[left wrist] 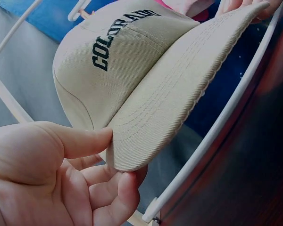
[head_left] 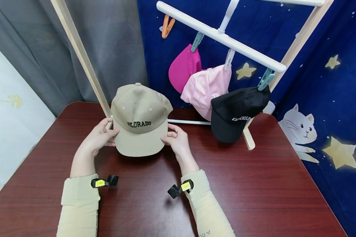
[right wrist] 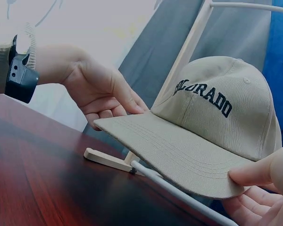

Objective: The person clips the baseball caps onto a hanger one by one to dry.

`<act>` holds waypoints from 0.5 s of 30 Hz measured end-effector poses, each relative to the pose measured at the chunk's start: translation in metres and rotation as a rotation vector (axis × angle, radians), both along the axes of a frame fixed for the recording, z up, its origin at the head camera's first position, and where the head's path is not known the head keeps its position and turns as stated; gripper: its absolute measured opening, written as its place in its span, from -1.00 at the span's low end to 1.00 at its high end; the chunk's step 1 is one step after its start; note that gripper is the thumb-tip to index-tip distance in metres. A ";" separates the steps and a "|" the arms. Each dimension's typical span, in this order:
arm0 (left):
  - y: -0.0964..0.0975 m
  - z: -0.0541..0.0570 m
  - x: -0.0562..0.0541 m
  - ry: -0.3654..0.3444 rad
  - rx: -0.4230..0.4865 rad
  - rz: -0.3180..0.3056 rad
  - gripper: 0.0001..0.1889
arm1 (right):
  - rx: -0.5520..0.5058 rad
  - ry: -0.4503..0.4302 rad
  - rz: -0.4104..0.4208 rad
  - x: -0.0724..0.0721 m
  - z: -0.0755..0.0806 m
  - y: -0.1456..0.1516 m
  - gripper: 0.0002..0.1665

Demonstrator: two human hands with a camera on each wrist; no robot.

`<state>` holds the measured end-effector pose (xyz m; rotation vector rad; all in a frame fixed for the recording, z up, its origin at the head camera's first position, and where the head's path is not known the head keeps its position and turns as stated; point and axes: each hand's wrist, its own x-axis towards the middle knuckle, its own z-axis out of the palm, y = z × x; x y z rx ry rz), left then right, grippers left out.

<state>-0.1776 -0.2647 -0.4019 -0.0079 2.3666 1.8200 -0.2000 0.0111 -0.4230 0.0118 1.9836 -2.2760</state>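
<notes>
A beige baseball cap point(head_left: 139, 108) with "COLORADO" in dark letters is held up above the table, brim toward the person. My left hand point(head_left: 99, 136) pinches one side of the brim, thumb on top and fingers beneath, as the left wrist view shows. On the opposite side my right hand point(head_left: 178, 141) pinches the brim in the same way. In the right wrist view the cap point(right wrist: 217, 103) hangs between both hands, clear of the dark tabletop. Its crown stands upright and its inside is hidden.
Behind is a rack with a white bar point(head_left: 207, 31). An orange clip point(head_left: 167, 27) hangs there with nothing in it. Other clips hold a magenta cap point(head_left: 185, 67), a pink cap point(head_left: 209, 87) and a black cap point(head_left: 240, 110). A wooden foot point(head_left: 249, 140) stands on the brown table point(head_left: 255, 194).
</notes>
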 end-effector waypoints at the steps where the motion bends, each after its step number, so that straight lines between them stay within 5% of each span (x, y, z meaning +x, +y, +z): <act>1: 0.000 0.001 0.000 0.006 -0.001 -0.001 -0.39 | 0.001 0.006 -0.003 0.000 0.001 0.000 -0.37; 15: 0.004 0.012 0.006 0.119 0.003 0.024 -0.46 | -0.065 0.047 -0.023 0.006 0.015 -0.001 -0.42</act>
